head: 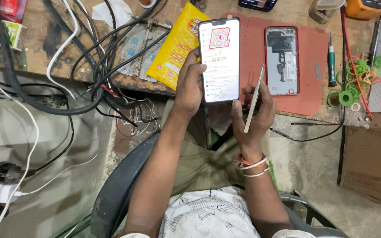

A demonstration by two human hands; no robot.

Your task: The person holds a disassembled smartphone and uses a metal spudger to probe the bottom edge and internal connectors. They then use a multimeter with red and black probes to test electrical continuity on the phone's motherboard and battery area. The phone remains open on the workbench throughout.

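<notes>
My left hand (189,86) holds a lit smartphone (220,61) upright by its left edge, thumb resting on the bright screen. My right hand (257,113) supports the phone's lower right corner and also grips a thin white flat tool (254,100) that slants up past the fingers. Both hands hover over my lap in front of the workbench edge. On a red mat (309,66) beyond the hands lies an opened red phone body (282,61) with its inner parts showing.
A yellow packet (173,48) and a metal jig (140,46) lie left of the phone among black and white cables (89,66). A green-handled screwdriver (331,66), green tape rolls (345,97) and wires sit at the right. A dark chair (115,194) is below me.
</notes>
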